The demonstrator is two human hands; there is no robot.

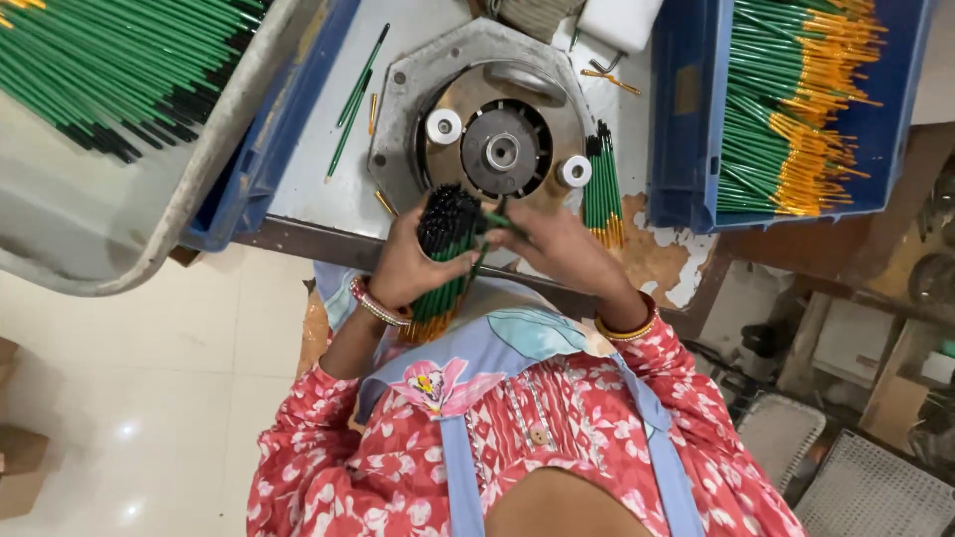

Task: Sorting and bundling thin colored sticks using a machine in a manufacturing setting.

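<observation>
My left hand grips a thick bundle of green sticks with black tips pointing up toward the table. My right hand pinches a single green stick at the top of that bundle, right beside the black tips. Both hands hover at the table's front edge, just in front of a round metal machine with a grey hub and two white rollers. A small bunch of finished green sticks lies to the right of the machine.
A blue crate at the right holds many green sticks with orange ends. At the left, a grey tray holds green black-tipped sticks, resting on a blue bin. Loose sticks lie left of the machine. Wire baskets sit on the floor right.
</observation>
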